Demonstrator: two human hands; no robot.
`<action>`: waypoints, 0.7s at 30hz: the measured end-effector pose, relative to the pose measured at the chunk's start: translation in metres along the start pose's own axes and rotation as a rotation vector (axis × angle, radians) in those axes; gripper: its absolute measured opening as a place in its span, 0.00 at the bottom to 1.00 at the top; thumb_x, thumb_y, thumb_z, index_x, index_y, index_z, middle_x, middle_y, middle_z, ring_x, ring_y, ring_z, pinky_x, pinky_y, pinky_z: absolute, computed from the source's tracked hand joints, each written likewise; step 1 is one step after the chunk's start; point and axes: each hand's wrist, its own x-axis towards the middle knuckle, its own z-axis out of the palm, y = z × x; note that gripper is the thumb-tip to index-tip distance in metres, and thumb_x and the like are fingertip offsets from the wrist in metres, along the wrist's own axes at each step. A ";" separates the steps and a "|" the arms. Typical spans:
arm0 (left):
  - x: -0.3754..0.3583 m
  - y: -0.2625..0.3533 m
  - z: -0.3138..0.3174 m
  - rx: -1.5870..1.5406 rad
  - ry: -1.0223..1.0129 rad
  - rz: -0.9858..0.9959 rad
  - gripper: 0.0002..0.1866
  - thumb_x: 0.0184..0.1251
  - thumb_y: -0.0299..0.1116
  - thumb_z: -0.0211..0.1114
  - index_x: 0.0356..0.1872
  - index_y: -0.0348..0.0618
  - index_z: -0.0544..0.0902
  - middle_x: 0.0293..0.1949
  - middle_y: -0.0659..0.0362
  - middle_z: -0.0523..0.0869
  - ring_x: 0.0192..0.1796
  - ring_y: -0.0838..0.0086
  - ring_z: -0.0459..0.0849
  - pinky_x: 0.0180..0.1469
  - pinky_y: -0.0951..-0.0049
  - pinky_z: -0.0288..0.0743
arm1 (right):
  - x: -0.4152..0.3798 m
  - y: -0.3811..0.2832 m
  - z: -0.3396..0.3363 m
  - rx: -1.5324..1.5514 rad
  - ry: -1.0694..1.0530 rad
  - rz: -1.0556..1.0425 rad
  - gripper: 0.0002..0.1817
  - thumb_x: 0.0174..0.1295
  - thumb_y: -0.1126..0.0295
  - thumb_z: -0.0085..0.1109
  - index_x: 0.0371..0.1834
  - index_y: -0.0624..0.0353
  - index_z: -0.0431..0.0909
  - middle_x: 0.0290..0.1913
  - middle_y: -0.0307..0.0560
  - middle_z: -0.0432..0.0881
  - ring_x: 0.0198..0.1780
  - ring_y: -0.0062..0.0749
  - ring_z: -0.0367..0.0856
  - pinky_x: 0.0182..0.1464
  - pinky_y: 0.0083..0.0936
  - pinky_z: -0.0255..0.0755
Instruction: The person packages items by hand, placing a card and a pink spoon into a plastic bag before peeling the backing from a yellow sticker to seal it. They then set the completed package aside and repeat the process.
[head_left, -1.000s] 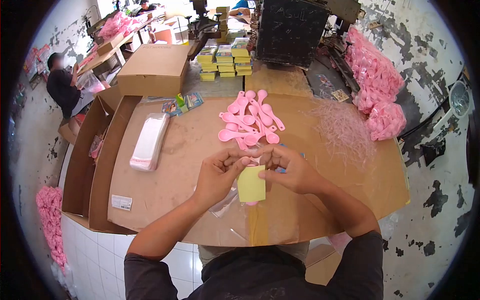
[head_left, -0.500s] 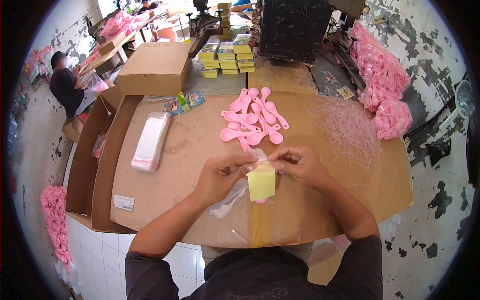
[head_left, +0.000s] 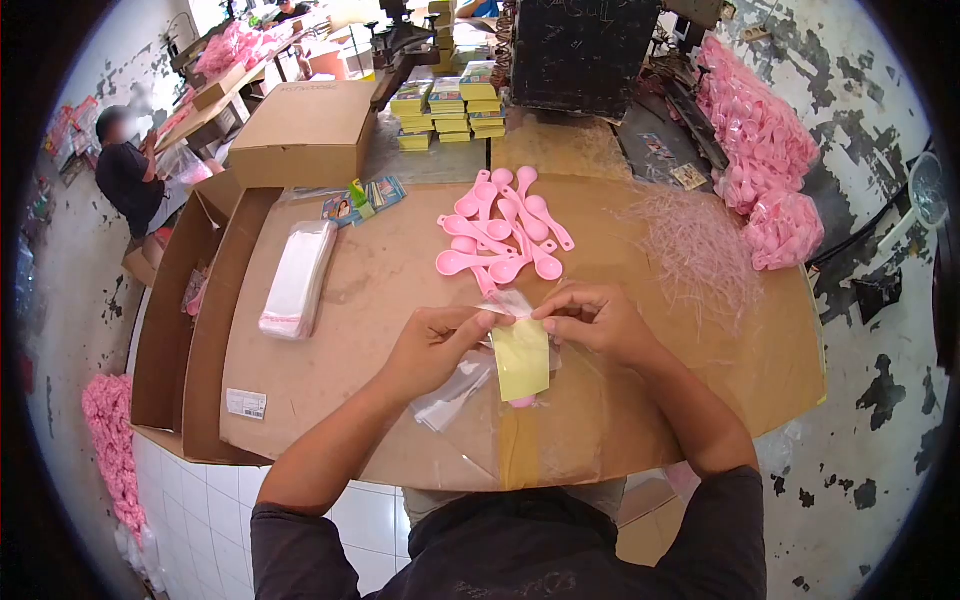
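A clear plastic bag (head_left: 514, 301) with a yellow card (head_left: 523, 362) in it lies between my hands, and a bit of pink shows below the card. My left hand (head_left: 440, 345) pinches the bag's top edge at its left corner. At the right corner, my right hand (head_left: 592, 318) has thumb and forefinger close together at the edge; whether they grip it is hard to tell. Several pink spoons (head_left: 510, 268) lie in a heap just beyond. Loose clear bags (head_left: 455, 392) rest below my left hand.
A stack of clear bags (head_left: 298, 280) lies left, near an open carton (head_left: 205, 330) and a closed box (head_left: 300, 135). Card stacks (head_left: 450, 107) stand at the back. Pink strands (head_left: 700, 255) and bagged pink spoons (head_left: 765, 150) are right. A person (head_left: 130, 175) sits far left.
My right thumb and forefinger have drawn slightly apart from the bag's edge. My left hand has shifted a little, and the view has moved slightly.
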 end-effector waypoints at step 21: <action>0.001 0.009 0.006 -0.061 0.095 0.137 0.18 0.77 0.27 0.68 0.64 0.34 0.81 0.49 0.56 0.91 0.50 0.76 0.89 0.53 0.73 0.85 | 0.002 0.002 0.006 -0.017 -0.148 -0.071 0.20 0.73 0.77 0.63 0.67 0.66 0.74 0.50 0.43 0.86 0.50 0.22 0.84 0.54 0.24 0.78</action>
